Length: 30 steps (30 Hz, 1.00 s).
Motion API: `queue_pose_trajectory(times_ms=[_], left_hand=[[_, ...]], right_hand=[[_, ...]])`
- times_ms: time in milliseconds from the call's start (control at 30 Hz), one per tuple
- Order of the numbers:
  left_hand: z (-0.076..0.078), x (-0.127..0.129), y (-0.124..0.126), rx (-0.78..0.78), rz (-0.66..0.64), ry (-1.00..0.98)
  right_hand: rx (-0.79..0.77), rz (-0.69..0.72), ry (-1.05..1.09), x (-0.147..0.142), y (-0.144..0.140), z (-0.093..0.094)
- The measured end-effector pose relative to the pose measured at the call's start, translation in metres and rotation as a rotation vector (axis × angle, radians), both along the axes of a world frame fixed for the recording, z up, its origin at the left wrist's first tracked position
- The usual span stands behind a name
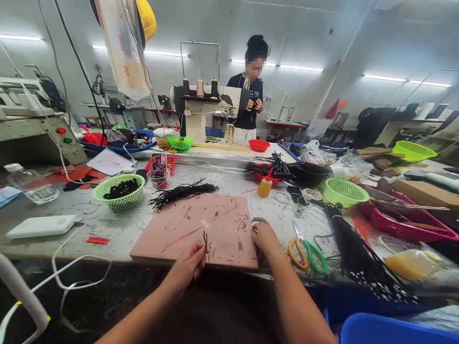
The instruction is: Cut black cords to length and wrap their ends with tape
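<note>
One black cord in hand at the pink board, most of the cords not yet picked up.

The left hand [187,265] pinches a short black cord piece [205,238] in a closed grip over the pink board [201,229]; the right hand [264,236] rests on the board's right edge, its grip curled, whether on anything I cannot tell. A loose bunch of black cords [181,192] lies beyond the board, a thicker bundle [358,260] to the right beside scissors [307,253], so plenty seems left.
</note>
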<state>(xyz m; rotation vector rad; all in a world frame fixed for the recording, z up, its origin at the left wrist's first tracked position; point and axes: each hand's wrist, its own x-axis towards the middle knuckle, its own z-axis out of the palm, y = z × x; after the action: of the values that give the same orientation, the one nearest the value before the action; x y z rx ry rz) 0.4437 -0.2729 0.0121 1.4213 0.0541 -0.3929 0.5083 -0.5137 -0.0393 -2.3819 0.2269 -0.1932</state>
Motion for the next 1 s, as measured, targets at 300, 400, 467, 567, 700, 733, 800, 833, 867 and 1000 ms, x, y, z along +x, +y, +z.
queue_pose_trajectory(times_ms=[300, 400, 467, 567, 700, 733, 800, 833, 867, 1000], left_hand=[[0.009, 0.006, -0.010, -0.141, 0.060, 0.027], [0.017, 0.006, -0.014, -0.212, 0.061, 0.118], [0.020, 0.005, -0.015, -0.275, 0.041, 0.188], [0.019, 0.004, -0.010, -0.355, -0.012, 0.249], [0.010, 0.009, 0.000, -0.372, -0.014, 0.202], [0.008, 0.010, 0.003, -0.365, -0.008, 0.175], [0.005, 0.013, 0.007, -0.364, 0.015, 0.125], [0.004, 0.014, 0.009, -0.372, 0.029, 0.107], [0.003, 0.014, 0.011, -0.382, 0.039, 0.100], [-0.001, 0.009, 0.016, -0.411, 0.050, 0.125]], right_hand=[[0.478, -0.138, -0.253, -0.035, 0.027, 0.013], [0.915, -0.029, -0.395, -0.055, 0.068, 0.026], [1.183, 0.041, -0.438, -0.063, 0.093, 0.034], [1.151, 0.053, -0.467, -0.064, 0.115, 0.041], [0.896, 0.171, -0.478, -0.057, 0.124, 0.040], [0.847, 0.209, -0.480, -0.055, 0.126, 0.039], [0.764, 0.274, -0.490, -0.053, 0.129, 0.035], [0.723, 0.299, -0.500, -0.052, 0.129, 0.033], [0.678, 0.325, -0.515, -0.052, 0.129, 0.031], [0.432, 0.406, -0.541, -0.053, 0.123, 0.028]])
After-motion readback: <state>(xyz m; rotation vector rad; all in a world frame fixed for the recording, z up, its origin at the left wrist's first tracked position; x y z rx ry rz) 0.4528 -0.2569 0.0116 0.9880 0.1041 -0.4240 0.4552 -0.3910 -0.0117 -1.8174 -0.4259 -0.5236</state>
